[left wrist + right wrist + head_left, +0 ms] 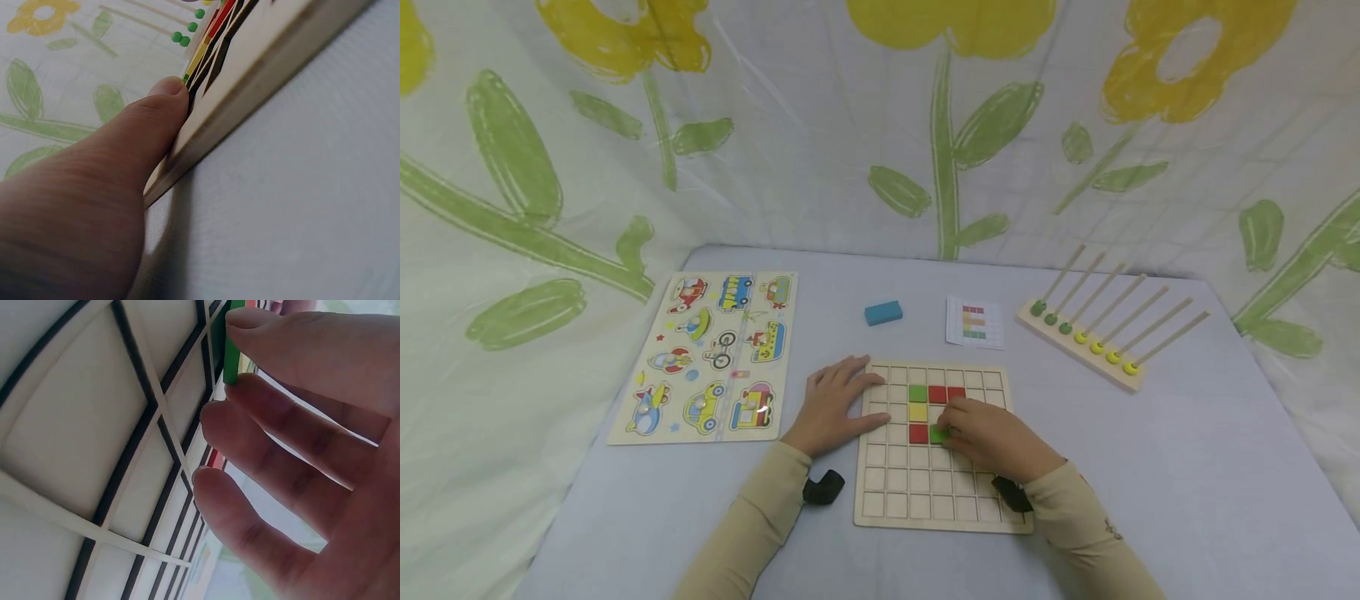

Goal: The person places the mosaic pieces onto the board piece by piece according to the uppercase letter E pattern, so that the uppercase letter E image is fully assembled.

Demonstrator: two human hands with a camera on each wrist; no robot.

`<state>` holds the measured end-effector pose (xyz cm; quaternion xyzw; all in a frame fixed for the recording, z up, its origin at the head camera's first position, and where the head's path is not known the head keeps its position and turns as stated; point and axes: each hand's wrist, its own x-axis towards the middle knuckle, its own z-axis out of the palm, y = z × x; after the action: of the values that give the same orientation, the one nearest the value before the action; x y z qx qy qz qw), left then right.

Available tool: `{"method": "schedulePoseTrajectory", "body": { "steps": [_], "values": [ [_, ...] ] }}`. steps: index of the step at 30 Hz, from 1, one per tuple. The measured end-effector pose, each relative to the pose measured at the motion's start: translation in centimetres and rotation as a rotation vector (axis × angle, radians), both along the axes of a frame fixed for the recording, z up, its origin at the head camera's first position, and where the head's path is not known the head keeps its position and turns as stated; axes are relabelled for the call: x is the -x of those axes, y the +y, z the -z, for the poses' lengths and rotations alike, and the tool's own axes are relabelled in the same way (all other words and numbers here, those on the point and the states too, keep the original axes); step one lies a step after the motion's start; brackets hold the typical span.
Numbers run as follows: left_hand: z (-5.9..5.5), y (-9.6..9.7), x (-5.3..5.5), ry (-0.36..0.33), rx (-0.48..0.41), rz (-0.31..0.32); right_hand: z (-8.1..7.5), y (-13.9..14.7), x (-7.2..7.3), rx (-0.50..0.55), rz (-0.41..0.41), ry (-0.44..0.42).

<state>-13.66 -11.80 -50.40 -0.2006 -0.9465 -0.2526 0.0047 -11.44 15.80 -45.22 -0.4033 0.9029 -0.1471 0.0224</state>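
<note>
A wooden grid board (897, 481) lies on the table with several coloured square tiles set in its cells. A green tile (918, 393) and two red ones, including a red tile (937, 395), form the upper row; below the green sit a yellow tile (918, 412) and a red square (918, 434). My right hand (996, 437) pinches another green tile (232, 356) between thumb and finger, tilted at the cell right of that lower red square. At the board's left edge rests my left hand (835, 410), fingers spread, its thumb (164, 103) on the board.
Left of the board lies a vehicle peg puzzle (747, 354). Behind it are a blue block (883, 313) and a pattern card (974, 322). At the back right stands a rack of slanted rods with green and yellow beads (1078, 346).
</note>
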Motion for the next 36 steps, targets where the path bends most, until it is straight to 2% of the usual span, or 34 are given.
{"method": "schedulePoseTrajectory", "body": {
  "steps": [12, 16, 20, 27, 32, 36],
  "values": [
    [0.0, 0.0, 0.0, 0.004, 0.003, 0.000, 0.0, 0.0, -0.3, -0.004, 0.015, -0.012],
    [-0.1, 0.1, 0.0, 0.009, 0.001, 0.003, -0.3, 0.7, -0.5, -0.016, 0.039, 0.015],
    [-0.1, 0.0, 0.0, 0.024, -0.013, 0.008, -0.9, 2.6, -1.1, -0.005, 0.116, 0.014],
    [-0.1, 0.0, -0.1, 0.022, -0.018, 0.006, -1.7, 7.2, -3.4, -0.056, 0.326, -0.065],
    [0.0, 0.0, -0.1, 0.031, -0.018, 0.007, -1.6, 9.9, -5.0, -0.125, 0.400, -0.090],
    [-0.1, 0.0, -0.1, 0.036, -0.022, 0.008, -1.4, 11.2, -5.8, -0.171, 0.425, -0.135]
  ]
}}
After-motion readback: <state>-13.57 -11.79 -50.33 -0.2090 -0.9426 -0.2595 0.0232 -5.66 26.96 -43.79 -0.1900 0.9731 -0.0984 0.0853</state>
